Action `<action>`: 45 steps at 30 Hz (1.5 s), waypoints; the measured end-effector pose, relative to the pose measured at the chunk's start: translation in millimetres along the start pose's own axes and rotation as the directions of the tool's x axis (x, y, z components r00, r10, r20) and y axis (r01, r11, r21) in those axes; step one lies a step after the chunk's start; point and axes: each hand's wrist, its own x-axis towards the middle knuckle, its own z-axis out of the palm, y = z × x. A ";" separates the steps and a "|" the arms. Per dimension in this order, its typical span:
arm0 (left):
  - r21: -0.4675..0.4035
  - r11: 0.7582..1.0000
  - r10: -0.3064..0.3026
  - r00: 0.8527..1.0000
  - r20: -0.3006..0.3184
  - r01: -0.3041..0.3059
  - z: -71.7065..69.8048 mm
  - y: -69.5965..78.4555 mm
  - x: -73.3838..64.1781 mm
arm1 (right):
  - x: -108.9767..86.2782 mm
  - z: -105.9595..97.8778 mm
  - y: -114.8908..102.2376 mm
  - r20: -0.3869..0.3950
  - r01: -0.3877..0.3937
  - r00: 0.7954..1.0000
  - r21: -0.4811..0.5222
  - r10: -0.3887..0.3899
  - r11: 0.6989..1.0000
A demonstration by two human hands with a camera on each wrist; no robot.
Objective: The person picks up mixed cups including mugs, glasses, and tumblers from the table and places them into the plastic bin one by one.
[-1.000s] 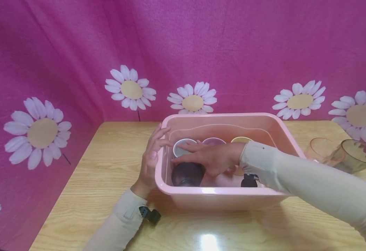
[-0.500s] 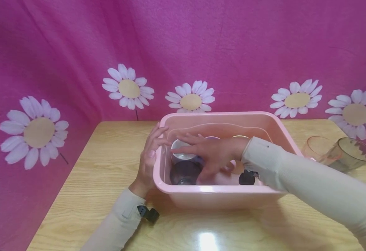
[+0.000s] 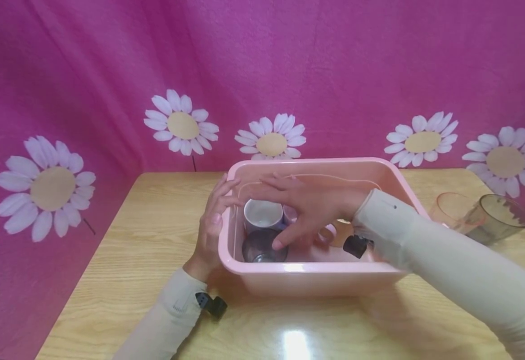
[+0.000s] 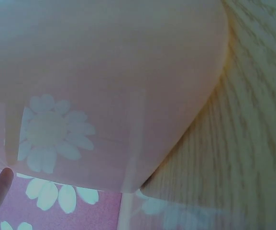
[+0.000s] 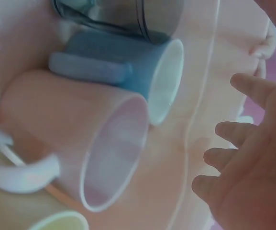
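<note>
Wood table point(image 3: 145, 240) | left hand point(image 3: 210, 229) touches tub point(image 3: 334, 267) | right hand point(image 3: 314, 206) spread

In the head view, bright and fairly even light is falling from above; a white glare spot is burning out on the table point(image 3: 296, 342) at bottom centre, and a smaller glint is shining on the near rim of the pink bin point(image 3: 295, 267). A soft shadow is spreading over the table at lower right, while the right hand point(image 3: 312, 205) is looking slightly smeared. The left wrist view is coming out dim and hazy, a pale flower point(image 4: 56, 134) glimmering faintly at lower left. The right wrist view is appearing milky, its far-left edge dissolving into blur.
</note>
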 end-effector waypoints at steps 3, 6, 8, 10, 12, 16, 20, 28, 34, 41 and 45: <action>-0.003 1.000 0.008 1.000 -0.007 -0.008 1.0 0.5 1.1 | -4.9 -5.7 -0.8 -0.038 -0.025 0.999 -0.031 0.024 0.999; -0.004 1.000 0.009 1.000 -0.012 -0.009 1.6 2.1 1.7 | -11.6 -10.0 -2.6 -0.049 -0.092 0.995 0.004 0.092 0.996; -0.006 1.000 0.009 1.000 -0.013 -0.009 1.6 3.0 1.6 | -15.8 -12.3 -3.0 -0.054 -0.119 0.991 0.056 0.122 0.991; -0.005 1.000 0.007 1.000 -0.014 -0.007 1.4 3.9 1.5 | -19.8 -14.8 -3.6 -0.061 -0.128 0.989 0.095 0.134 0.987; -0.007 1.000 0.002 1.000 -0.014 -0.002 1.2 4.2 1.4 | -24.5 -16.7 -4.0 -0.067 -0.148 0.985 0.115 0.156 0.982; -0.003 1.000 -0.009 1.000 -0.013 0.009 0.7 3.8 0.5 | -32.6 -18.3 -6.5 -0.078 -0.195 0.975 0.144 0.207 0.970; -0.006 1.000 -0.012 1.000 -0.019 0.012 0.8 2.4 -1.4 | -39.0 -17.8 -9.8 -0.108 -0.245 0.960 0.120 0.258 0.962; -0.011 1.000 -0.014 1.000 -0.028 0.014 2.2 2.0 -0.7 | -55.6 -22.3 -16.3 -0.236 -0.279 0.926 0.097 0.295 0.955; -0.025 1.000 -0.005 1.000 -0.029 0.004 2.4 1.0 -0.2 | -67.8 -24.4 -11.9 -0.331 -0.254 0.902 0.113 0.278 0.961; -0.038 0.999 0.008 1.000 -0.029 -0.009 1.7 0.3 0.6 | -77.5 -28.1 -5.1 -0.438 -0.208 0.871 0.080 0.222 0.975; -0.024 1.000 -0.001 1.000 -0.021 0.000 2.2 -0.1 0.5 | -81.2 -29.2 -5.8 -0.459 -0.201 0.864 0.067 0.210 0.977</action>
